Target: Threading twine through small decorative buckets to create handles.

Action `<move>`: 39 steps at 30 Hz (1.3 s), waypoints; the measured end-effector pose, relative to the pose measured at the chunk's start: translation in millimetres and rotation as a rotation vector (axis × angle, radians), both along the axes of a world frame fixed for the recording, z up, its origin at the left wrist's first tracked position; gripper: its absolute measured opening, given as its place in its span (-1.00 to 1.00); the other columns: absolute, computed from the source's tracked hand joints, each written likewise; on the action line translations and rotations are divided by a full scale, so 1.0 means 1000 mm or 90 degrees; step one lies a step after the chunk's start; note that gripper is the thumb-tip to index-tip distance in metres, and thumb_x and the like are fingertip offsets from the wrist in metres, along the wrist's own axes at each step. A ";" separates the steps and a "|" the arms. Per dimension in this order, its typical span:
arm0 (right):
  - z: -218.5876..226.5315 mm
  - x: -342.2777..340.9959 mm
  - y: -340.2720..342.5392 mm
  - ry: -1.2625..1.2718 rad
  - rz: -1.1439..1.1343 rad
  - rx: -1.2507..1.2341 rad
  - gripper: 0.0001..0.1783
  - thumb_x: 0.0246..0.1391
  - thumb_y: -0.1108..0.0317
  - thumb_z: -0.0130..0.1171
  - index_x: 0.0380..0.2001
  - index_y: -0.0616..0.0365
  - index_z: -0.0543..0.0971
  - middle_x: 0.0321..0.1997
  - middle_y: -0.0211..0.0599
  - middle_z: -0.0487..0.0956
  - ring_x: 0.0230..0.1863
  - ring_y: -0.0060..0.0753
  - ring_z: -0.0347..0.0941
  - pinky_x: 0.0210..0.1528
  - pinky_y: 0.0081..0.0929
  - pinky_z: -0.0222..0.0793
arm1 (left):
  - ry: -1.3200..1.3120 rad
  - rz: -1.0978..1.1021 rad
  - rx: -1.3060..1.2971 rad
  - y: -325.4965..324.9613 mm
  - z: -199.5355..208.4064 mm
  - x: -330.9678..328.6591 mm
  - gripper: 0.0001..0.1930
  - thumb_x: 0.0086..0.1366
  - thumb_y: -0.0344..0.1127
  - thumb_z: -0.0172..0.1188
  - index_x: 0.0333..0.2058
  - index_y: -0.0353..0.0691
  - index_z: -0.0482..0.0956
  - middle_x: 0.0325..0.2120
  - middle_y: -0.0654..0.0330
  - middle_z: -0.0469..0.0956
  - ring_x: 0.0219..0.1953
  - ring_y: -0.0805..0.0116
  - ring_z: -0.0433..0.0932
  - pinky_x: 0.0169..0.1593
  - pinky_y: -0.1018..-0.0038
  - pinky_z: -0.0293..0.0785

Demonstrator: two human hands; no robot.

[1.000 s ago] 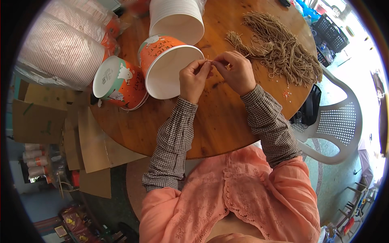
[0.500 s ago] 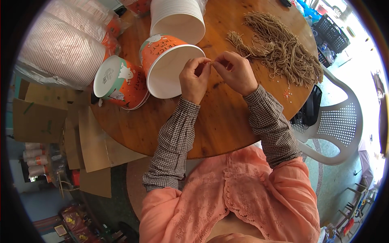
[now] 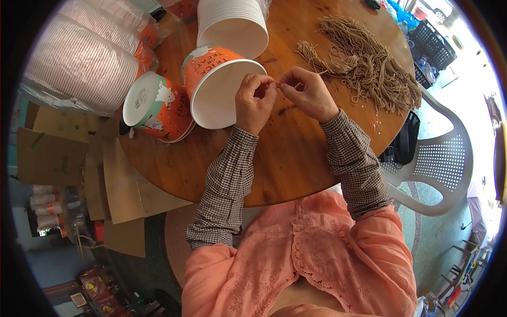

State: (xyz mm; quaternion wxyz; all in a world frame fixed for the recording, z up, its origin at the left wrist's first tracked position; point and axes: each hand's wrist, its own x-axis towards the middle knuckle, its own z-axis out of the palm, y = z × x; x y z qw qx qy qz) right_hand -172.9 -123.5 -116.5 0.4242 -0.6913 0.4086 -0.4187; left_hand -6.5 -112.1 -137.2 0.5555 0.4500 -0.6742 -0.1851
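Note:
My left hand (image 3: 254, 103) and my right hand (image 3: 309, 95) meet above the wooden table, thumbs and forefingers pinched tip to tip. Something tiny and brownish sits between the fingertips, too small to name. Just left of my left hand a large paper bucket (image 3: 227, 95) lies on its side, white inside and orange outside, its mouth toward me. Beyond my right hand is a loose heap of tan cords (image 3: 369, 66). A few small white and orange bits (image 3: 374, 123) are scattered on the table below the heap.
Another orange paper bucket (image 3: 161, 105) leans at the left, showing its pale base. Behind stand a nested stack of white buckets (image 3: 232, 29) and plastic-wrapped stacks (image 3: 79, 63). Cardboard boxes (image 3: 121, 179) sit below left; a grey plastic chair (image 3: 441, 158) stands at the right.
Both hands stay pinched together and have shifted only slightly to the right. The buckets and cords lie where they were.

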 end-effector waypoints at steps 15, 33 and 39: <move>-0.001 0.008 0.004 -0.045 -0.021 -0.096 -0.89 0.09 0.43 0.19 -0.30 0.20 0.56 -0.39 -0.49 0.58 -0.38 -0.70 0.46 -0.34 -0.65 0.36 | 0.610 -0.326 0.427 0.002 0.009 0.009 -0.87 0.30 -0.37 0.11 -0.28 -0.28 0.60 -0.45 0.29 0.55 -0.41 0.51 0.45 -0.31 0.58 0.38; 0.000 0.004 0.001 -0.041 -0.116 -0.118 -0.89 0.03 0.41 0.18 -0.38 0.23 0.53 -0.45 -0.34 0.60 -0.42 -0.54 0.52 -0.34 -0.55 0.44 | 0.441 -0.188 0.382 0.001 0.002 0.007 -0.90 0.33 -0.45 0.09 -0.24 -0.28 0.56 -0.38 0.26 0.55 -0.36 0.54 0.50 -0.17 0.62 0.49; -0.001 0.002 0.000 -0.040 -0.121 -0.097 -0.87 0.01 0.41 0.18 -0.38 0.24 0.53 -0.45 -0.33 0.57 -0.41 -0.53 0.51 -0.35 -0.55 0.43 | 0.468 -0.129 0.358 0.001 0.002 0.004 -0.92 0.33 -0.38 0.11 -0.29 -0.22 0.55 -0.43 0.32 0.54 -0.42 0.61 0.46 -0.29 0.67 0.45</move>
